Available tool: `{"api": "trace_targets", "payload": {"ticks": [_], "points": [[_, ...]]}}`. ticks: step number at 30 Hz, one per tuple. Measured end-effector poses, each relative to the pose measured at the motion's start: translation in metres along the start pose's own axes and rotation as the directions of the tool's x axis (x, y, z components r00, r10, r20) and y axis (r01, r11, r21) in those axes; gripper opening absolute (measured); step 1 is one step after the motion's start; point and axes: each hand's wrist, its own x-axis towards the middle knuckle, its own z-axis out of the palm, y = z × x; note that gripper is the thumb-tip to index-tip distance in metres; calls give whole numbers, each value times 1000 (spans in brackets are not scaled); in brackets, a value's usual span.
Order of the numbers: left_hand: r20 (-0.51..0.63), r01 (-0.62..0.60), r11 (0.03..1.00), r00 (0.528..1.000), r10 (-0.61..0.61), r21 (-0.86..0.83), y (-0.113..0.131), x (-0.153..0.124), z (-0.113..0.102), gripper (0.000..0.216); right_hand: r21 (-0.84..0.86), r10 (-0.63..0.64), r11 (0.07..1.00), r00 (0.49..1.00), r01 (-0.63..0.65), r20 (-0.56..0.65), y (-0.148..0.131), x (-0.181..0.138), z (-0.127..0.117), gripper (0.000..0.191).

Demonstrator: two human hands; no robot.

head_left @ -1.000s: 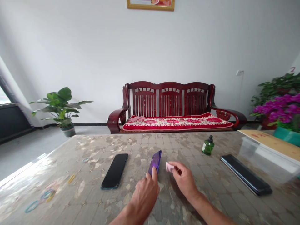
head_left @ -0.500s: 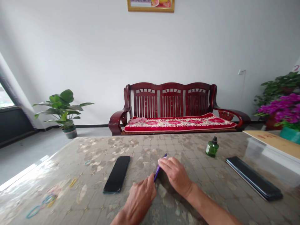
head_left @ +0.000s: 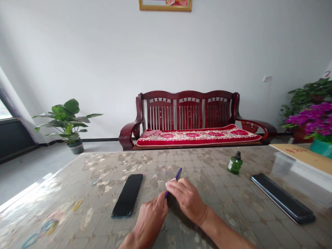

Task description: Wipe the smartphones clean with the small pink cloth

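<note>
A slim purple, pen-like stick (head_left: 178,173) slants up and away from me above the table. My left hand (head_left: 150,216) is closed around its near end, which the fingers hide. My right hand (head_left: 188,197) pinches the stick higher up, its fingertips almost meeting the left ones. A small whitish bit (head_left: 174,180) shows at the right fingertips; I cannot make out what it is. Beyond the right fingers, the far end of the stick sticks out. Left of my hands a black phone (head_left: 127,195) lies flat on the table.
The patterned table cover (head_left: 103,221) carries several coloured rubber bands (head_left: 30,240) at the left. On the right are a green bottle (head_left: 235,164), a long dark case (head_left: 282,197) and a clear plastic box (head_left: 298,169). Behind the table stands a wooden bench (head_left: 190,114).
My right hand has slid down the stick toward my left hand, baring more of the far end. Both hands sit slightly further left in view, and the view itself has shifted a little.
</note>
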Motion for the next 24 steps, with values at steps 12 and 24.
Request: {"api": "trace_targets", "payload": {"ticks": [12, 24], "points": [[-23, 29, 999, 999, -28, 32, -3, 1, 3, 29, 44, 7, 999, 1000, -7, -17, -4, 4, 5, 34], [-27, 35, 998, 999, -34, 45, -3, 2, -1, 31, 130, 496, 868, 841, -479, -215, 64, -2, 19, 41]]}}
